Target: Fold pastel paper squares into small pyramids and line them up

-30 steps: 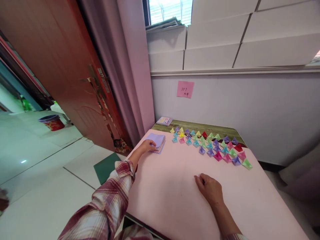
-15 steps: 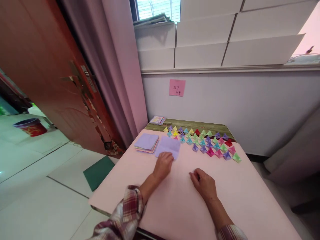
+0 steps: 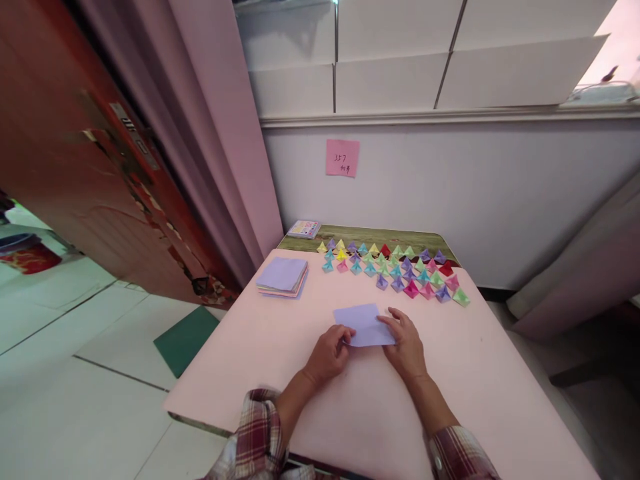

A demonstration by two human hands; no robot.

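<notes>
A purple sheet of origami paper (image 3: 364, 325) is between my two hands over the middle of the table. My left hand (image 3: 331, 352) pinches its near left corner between thumb and fingers. At the right edge, my right hand (image 3: 404, 339) holds the paper, thumb and forefinger on it, other fingers curled. Farther left lies a stack of coloured paper squares (image 3: 283, 275), purple on top. Several small folded paper pieces (image 3: 395, 270) in many colours stand in rows toward the back right.
The pink-covered table (image 3: 220, 373) shows a wood-patterned strip at its back, where a small pack (image 3: 304, 229) lies. A pink note (image 3: 343, 158) is stuck to the wall. A green mat (image 3: 186, 339) lies on the floor left, near the red-brown door (image 3: 90, 173).
The purple sheet has come from beside the stack toward me and to the right. My right hand has taken hold of it too. The camera view has shifted slightly.
</notes>
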